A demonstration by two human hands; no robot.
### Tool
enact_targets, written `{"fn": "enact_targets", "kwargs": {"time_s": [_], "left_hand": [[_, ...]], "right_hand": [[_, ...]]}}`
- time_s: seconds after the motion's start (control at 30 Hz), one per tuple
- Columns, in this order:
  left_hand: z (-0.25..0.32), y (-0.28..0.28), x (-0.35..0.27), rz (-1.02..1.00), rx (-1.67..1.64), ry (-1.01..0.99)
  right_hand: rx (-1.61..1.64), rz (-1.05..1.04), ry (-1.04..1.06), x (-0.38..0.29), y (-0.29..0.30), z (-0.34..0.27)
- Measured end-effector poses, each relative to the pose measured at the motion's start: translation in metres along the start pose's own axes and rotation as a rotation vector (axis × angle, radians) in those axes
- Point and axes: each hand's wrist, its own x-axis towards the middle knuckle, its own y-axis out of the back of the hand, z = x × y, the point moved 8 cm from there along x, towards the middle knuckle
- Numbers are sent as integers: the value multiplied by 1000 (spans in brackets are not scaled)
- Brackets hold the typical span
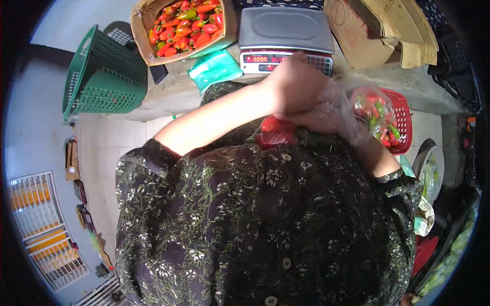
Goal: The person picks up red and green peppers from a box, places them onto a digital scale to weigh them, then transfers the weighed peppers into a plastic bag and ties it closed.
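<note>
My left hand (pixel 300 86) is blurred, bent at the wrist in front of the digital scale (pixel 286 30), with clear plastic film at its fingers. Just below it, my right hand (pixel 319 116) is also blurred, with the clear plastic (pixel 340 95) bunched around it. Both hands close on this plastic. Under them, close to my shirt, lies a clear bag of red peppers (pixel 276 132), partly hidden by the hands. To the right, another clear bag of red and green peppers (pixel 373 105) rests on a red plastic basket (pixel 404 114) that holds more peppers.
A cardboard box (pixel 139 36) of red peppers stands left of the scale, with a green plastic packet (pixel 215 69) and a dark phone (pixel 158 72) near it. At far left is a green basket (pixel 115 90). Another cardboard box (pixel 360 38) stands right of the scale.
</note>
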Motion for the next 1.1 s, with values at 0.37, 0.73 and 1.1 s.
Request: {"fn": "enact_targets", "kwargs": {"time_s": [0.37, 0.73, 1.1], "left_hand": [[-31, -66, -99, 215, -2177, 83], [-51, -35, -124, 1138, -1420, 430], [-47, -16, -100, 413, -930, 284]], "right_hand": [[295, 176, -190, 9, 38, 24], [133, 266, 57, 26, 14, 9], [233, 276, 306, 29, 32, -19]]}}
